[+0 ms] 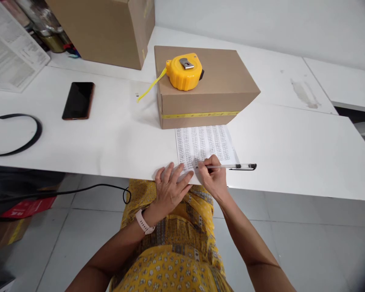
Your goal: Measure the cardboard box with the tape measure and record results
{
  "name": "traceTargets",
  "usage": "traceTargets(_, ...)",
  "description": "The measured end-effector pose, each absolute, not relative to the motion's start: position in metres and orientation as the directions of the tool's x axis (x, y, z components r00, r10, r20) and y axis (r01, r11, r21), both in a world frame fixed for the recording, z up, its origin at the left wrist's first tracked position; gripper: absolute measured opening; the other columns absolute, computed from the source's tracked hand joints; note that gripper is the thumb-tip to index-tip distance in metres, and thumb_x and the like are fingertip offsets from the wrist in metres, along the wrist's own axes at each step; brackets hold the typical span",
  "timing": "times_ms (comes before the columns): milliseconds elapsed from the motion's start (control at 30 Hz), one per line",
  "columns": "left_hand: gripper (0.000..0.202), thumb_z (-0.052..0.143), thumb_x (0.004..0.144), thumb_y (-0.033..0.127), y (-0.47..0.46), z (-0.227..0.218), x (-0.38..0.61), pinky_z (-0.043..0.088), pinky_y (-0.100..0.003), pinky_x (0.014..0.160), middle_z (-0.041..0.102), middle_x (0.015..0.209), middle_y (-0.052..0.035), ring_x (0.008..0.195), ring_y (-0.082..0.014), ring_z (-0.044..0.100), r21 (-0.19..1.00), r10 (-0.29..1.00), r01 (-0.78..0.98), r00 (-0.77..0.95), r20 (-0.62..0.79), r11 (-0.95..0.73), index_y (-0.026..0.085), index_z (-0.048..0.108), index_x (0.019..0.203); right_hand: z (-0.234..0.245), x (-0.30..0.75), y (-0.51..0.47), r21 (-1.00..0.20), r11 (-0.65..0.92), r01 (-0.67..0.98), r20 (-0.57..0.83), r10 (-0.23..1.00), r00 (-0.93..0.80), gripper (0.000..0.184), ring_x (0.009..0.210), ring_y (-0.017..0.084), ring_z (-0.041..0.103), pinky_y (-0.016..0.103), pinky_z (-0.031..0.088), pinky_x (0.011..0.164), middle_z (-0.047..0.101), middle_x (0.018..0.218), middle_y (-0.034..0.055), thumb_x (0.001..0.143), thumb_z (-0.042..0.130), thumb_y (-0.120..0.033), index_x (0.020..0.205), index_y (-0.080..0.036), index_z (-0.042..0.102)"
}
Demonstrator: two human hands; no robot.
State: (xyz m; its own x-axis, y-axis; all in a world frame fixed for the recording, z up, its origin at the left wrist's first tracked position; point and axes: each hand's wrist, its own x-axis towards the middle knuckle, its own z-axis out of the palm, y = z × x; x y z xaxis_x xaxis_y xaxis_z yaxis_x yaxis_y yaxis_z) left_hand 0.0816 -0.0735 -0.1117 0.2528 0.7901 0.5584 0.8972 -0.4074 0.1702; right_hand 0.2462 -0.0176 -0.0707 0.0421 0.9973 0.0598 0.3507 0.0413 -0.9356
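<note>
My right hand (213, 176) grips a clear-barrelled pen (239, 166) with a black end, its tip down at the lower part of a paper sheet (207, 144). Columns of small dark marks cover the sheet, too small to read. Fingers spread, my left hand (172, 184) lies flat across the table's front edge and the sheet's lower left corner. Just beyond the sheet stands a closed cardboard box (200, 101) with a yellow strip along its side. On top of it rests a yellow tape measure (185, 72) with a yellow strap.
A dark phone (78, 100) and a curved black strap (36, 132) lie on the white table (121, 134) to the left. A larger cardboard box (109, 36) stands at the back left, beside a leaning printed sheet (12, 48). A black cable (94, 186) hangs below the front edge.
</note>
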Motion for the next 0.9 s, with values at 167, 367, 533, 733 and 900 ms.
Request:
traceTargets(167,0.032,0.063,0.096,0.042,-0.075,-0.111,0.081,0.026,-0.049,0.114,0.067,0.134,-0.0060,0.132,-0.0309,0.050,0.176,0.799,0.898,0.252,0.546,-0.403,0.034,0.070,0.126,-0.070,0.243,-0.018,-0.939,0.050,0.342,0.073,0.996,0.055,0.026,0.052,0.010,0.039,0.024,0.031,0.051,0.040,0.055,-0.0078,0.086,0.061,-0.030,0.068,-0.024,0.042)
traceTargets(367,0.033,0.062,0.097,0.043,-0.073,-0.112,0.080,0.027,-0.049,0.113,0.067,0.136,-0.0049,0.132,-0.0313,0.051,0.166,0.813,0.903,0.262,0.520,-0.397,0.035,0.068,0.129,-0.071,0.254,-0.014,-0.932,0.095,0.349,0.161,0.973,0.165,0.025,0.056,0.011,0.042,0.025,0.034,0.055,0.045,0.061,-0.0060,0.090,0.061,-0.037,0.074,-0.023,0.047)
traceTargets(533,0.033,0.057,0.100,0.034,-0.079,-0.103,0.076,0.029,-0.054,0.112,0.065,0.138,-0.0069,0.131,-0.0340,0.051,0.167,0.837,0.891,0.313,0.449,-0.423,0.033,0.066,0.131,-0.069,0.332,0.021,-0.699,0.170,0.695,0.458,0.852,0.252,0.019,0.081,0.018,0.058,0.033,0.047,0.074,0.061,0.093,0.0051,0.095,0.054,-0.038,0.101,-0.021,0.057)
traceTargets(733,0.034,0.059,0.097,0.031,-0.047,-0.036,0.062,0.039,-0.057,0.111,0.058,0.141,-0.0140,0.131,-0.0342,0.051,0.228,0.801,0.875,0.250,0.544,-0.428,0.024,0.064,0.130,-0.075,0.422,0.054,-0.192,0.150,0.970,0.347,0.935,-0.076,0.032,0.099,0.028,0.055,0.041,0.047,0.084,0.060,0.102,0.0153,0.096,0.035,-0.018,0.111,-0.016,0.064)
traceTargets(900,0.036,0.065,0.092,0.031,0.046,0.047,0.048,0.040,-0.051,0.113,0.059,0.138,-0.0132,0.130,-0.0313,0.050,0.391,0.658,0.832,-0.042,0.751,-0.393,0.021,0.062,0.126,-0.092,0.430,0.069,-0.104,0.149,0.983,0.343,0.933,-0.105,0.050,0.095,0.026,0.057,0.036,0.047,0.080,0.064,0.102,0.0127,0.088,0.034,-0.002,0.127,-0.018,0.061)
